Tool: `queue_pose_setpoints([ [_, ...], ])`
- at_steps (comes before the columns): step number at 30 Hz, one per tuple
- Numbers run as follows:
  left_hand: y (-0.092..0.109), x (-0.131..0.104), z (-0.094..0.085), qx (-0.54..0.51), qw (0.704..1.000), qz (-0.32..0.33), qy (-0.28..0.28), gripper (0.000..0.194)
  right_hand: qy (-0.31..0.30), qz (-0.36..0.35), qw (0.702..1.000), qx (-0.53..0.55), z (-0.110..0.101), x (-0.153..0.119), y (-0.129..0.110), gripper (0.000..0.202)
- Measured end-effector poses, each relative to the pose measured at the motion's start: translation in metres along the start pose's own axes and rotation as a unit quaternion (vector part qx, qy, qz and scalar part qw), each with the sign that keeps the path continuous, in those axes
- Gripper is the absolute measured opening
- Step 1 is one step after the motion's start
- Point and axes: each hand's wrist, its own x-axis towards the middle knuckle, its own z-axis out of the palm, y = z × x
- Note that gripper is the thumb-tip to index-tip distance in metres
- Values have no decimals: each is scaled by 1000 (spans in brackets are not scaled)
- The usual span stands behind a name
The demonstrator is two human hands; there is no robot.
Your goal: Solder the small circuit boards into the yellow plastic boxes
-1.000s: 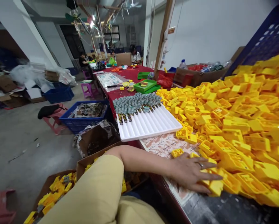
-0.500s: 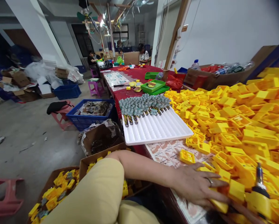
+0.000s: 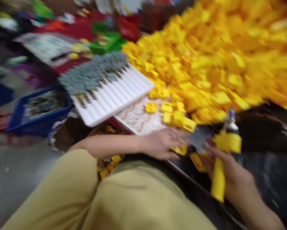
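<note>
My left hand (image 3: 166, 143), smeared by motion, curls over a small yellow plastic casing (image 3: 181, 149) at the table's front edge, its thumb on the near side. A ring shows on one finger. To the right, my right hand (image 3: 232, 171) is wrapped around a yellow electric screwdriver (image 3: 218, 180), its metal bit pointing up and away. Another yellow casing (image 3: 198, 162) lies at the right fingertips; whether they grip it I cannot tell. Several loose yellow casings (image 3: 178, 118) sit just beyond my left hand, in front of a big heap of yellow casings (image 3: 205, 70).
Left of the heap, a white ribbed tray (image 3: 117, 99) carries rows of grey wired parts (image 3: 93, 73). Green trays (image 3: 106, 40) stand behind it. A blue crate (image 3: 40, 111) and a cardboard box (image 3: 69, 134) are on the floor at left. A dark surface (image 3: 265, 179) lies right of my right hand.
The view has swung down and right. My left hand has drawn back from the heap towards the table edge. My right hand, barely visible before, now holds the screwdriver.
</note>
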Motion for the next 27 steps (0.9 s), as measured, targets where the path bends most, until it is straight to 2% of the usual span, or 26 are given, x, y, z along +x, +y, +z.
queue_pose_setpoints([
  [1,-4,-2,0,-38,999,-27,28,64,-9,6,1000,-6,-3,-14,1,31],
  [3,-12,-5,-3,-89,994,-57,6,60,-26,34,999,-25,-9,-34,4,28],
  [5,-13,-6,-9,-84,993,-78,-29,57,-31,41,998,-34,-15,-41,7,36],
  [10,1,1,-20,-15,996,-80,-42,60,-11,15,999,-48,-18,-42,5,47],
  [16,9,24,-11,162,980,-110,-41,52,28,27,992,-119,-13,-41,-4,31],
  [20,21,32,-9,152,983,-83,-61,70,19,3,981,-194,-29,-39,-10,30],
  [21,20,34,-12,145,984,-82,-61,69,9,-10,980,-200,-33,-39,-10,32],
  [23,12,41,-19,149,983,-90,-53,56,-3,-14,983,-181,-38,-39,-7,39],
  [25,-2,53,-24,171,980,-91,-53,44,-15,-11,992,-124,-38,-38,-2,46],
  [27,-18,68,-25,180,978,-75,-80,43,-38,-16,998,-47,-33,-37,2,43],
])
